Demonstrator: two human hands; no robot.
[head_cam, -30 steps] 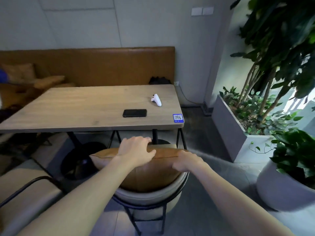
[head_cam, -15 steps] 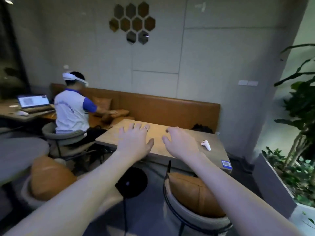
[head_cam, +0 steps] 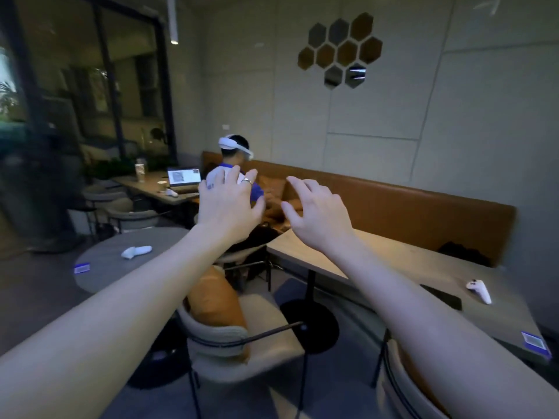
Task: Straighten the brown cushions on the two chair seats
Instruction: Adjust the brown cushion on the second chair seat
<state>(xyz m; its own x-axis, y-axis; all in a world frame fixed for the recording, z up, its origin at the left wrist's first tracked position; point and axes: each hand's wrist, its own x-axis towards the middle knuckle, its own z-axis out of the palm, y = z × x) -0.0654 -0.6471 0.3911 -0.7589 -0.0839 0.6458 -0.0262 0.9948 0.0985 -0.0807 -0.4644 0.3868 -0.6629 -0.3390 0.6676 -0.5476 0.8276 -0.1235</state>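
Observation:
A brown cushion (head_cam: 216, 300) leans tilted against the backrest of a beige chair (head_cam: 269, 328) at the lower middle. At the bottom right edge stands a second chair (head_cam: 396, 391); my right forearm hides most of its seat, with only a sliver of brown visible. My left hand (head_cam: 228, 207) and my right hand (head_cam: 317, 213) are raised in the air, well above both chairs, fingers spread, holding nothing.
A wooden table (head_cam: 393, 267) on the right carries a white controller (head_cam: 479, 290), a black phone (head_cam: 443, 297) and a QR sticker (head_cam: 534, 341). A round grey table (head_cam: 121, 267) stands at left. A person (head_cam: 236, 170) with a headset sits ahead by the brown bench (head_cam: 393, 207).
Both hands let go of the right chair's cushion and rose into the air. My view swung up and to the left, bringing the left chair and its cushion to the middle.

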